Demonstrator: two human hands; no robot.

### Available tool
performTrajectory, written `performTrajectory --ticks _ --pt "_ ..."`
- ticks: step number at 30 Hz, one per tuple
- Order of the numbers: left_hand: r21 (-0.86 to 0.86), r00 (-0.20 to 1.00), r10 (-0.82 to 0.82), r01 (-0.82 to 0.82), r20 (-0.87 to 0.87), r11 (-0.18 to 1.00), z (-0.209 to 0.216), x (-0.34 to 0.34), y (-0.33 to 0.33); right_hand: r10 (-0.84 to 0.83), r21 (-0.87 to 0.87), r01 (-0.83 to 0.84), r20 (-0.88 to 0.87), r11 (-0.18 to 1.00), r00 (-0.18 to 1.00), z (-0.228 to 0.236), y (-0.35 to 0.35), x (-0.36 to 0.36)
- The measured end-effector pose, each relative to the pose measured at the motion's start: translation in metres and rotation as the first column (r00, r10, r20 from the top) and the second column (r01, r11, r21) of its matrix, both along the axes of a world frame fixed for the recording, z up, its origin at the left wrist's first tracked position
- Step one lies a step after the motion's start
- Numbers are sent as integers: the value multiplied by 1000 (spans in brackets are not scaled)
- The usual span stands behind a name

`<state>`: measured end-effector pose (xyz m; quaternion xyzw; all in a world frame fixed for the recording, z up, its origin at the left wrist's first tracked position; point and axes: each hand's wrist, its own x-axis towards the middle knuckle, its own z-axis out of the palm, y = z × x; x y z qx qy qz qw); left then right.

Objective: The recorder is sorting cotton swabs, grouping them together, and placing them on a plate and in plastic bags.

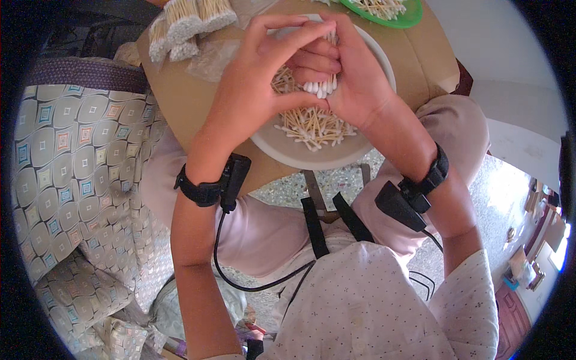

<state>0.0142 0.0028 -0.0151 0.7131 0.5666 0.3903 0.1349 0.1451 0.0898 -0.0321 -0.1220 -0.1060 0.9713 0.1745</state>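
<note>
A small bundle of cotton swabs (321,89) is wrapped in the curled fingers of my right hand (365,84), white tips showing at its lower end. My left hand (249,84) arches across to it, forefinger at the upper end and thumb at the lower end, so the bundle sits between them. Part of the bundle is hidden behind fingers. Below both hands, a heap of loose cotton swabs (315,129) lies in a wide white basin (294,159).
Stacked swab bundles (186,24) lie at the far left of the brown board (180,108), beside clear plastic (213,60). A green dish (405,18) of swabs stands at the far right. Patterned cloth (78,162) hangs at left. A black cable (240,288) runs from my left wrist.
</note>
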Motion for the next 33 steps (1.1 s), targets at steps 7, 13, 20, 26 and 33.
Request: performTrajectory --ticks 7,13,20,26,33 --pt "-2 997 10 -10 -80 1000 -2 0 0 -51 5 51 65 999 997 -26 -3 -9" --pt "42 935 -5 21 -356 999 6 -8 4 -183 267 75 407 961 895 8 -16 -8" --pt "60 979 -75 88 -189 994 -3 -6 2 -169 222 71 464 972 869 9 -19 -9" --pt "79 963 -44 68 -266 995 -4 -7 3 -165 244 36 533 969 830 12 -13 -3" --pt "82 988 -89 100 -127 992 -9 -3 9 27 182 -83 293 980 956 4 -1 5"
